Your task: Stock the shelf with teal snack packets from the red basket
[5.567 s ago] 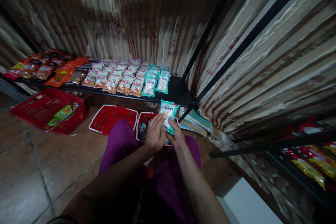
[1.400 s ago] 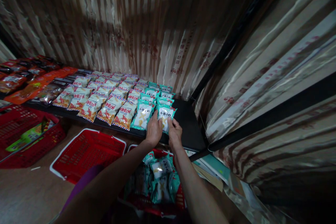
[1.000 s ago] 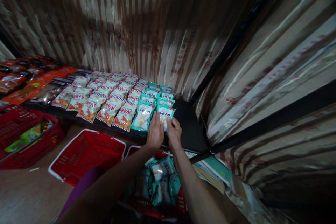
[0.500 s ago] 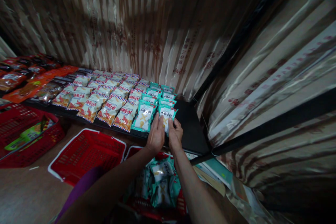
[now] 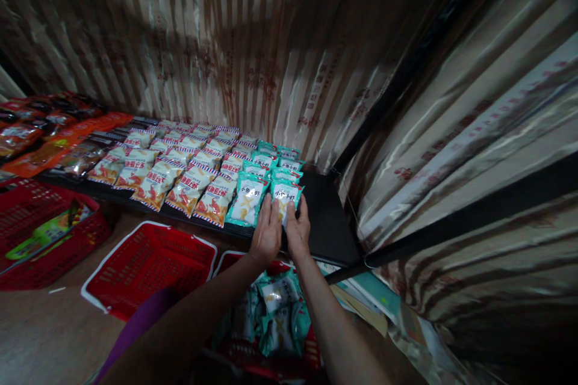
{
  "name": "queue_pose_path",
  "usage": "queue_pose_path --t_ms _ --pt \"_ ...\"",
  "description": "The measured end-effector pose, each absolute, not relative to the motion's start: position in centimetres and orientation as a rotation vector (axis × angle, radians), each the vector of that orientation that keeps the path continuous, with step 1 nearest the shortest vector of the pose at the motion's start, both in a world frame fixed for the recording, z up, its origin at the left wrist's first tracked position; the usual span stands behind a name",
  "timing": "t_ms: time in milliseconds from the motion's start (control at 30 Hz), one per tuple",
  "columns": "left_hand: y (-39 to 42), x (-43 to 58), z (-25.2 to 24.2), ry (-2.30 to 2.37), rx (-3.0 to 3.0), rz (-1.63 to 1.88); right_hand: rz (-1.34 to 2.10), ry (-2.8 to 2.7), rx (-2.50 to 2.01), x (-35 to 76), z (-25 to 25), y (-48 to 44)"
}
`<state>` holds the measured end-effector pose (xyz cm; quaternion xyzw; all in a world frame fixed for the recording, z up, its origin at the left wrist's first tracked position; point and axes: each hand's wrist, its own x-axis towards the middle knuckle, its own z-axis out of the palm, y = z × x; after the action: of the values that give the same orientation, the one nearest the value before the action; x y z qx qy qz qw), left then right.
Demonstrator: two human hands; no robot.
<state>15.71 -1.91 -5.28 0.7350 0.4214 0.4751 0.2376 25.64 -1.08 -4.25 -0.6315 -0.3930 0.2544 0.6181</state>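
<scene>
A teal-and-white snack bag (image 5: pixel 286 192) lies at the front of the right-hand column on the black shelf (image 5: pixel 333 216). My left hand (image 5: pixel 267 233) touches its left edge, fingers stretched out and close together. Along the bag's lower right side is my right hand (image 5: pixel 298 230), its thumb over the front and its fingers extended upward, apart from the thumb. Both hands partly cover the bag's lower half. Another teal snack bag (image 5: pixel 246 200) lies just left of my left hand, and more teal bags (image 5: pixel 289 164) sit behind in rows.
White-and-orange snack bags (image 5: pixel 186 189) fill the shelf's middle, with orange packets (image 5: pixel 49 150) farther left. Below stand a red basket (image 5: pixel 151 264), one holding teal bags (image 5: pixel 279 328), and another with green packets (image 5: pixel 47 237). A black post (image 5: pixel 379 114) and striped curtain (image 5: pixel 271 42) border the shelf.
My right fingers have straightened along the bag's side, and both hands have shifted very slightly left. The bag's top has tipped a little; the surrounding bags look unchanged.
</scene>
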Motion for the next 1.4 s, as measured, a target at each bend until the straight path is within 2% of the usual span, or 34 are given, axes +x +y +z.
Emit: queue_pose_path --t_ms 767,1133,1400 --pt "-1.4 16.3 -7.8 1.164 2.140 1.380 0.462 -1.116 -1.771 24.9 -3.1 -1.6" --pt "-1.8 15.6 -7.0 1.131 2.261 1.410 0.489 -1.086 -1.810 24.6 -2.2 -2.2" --pt "-5.3 13.7 -5.2 1.021 2.361 1.506 0.180 -0.990 -1.594 23.8 -2.4 -4.7"
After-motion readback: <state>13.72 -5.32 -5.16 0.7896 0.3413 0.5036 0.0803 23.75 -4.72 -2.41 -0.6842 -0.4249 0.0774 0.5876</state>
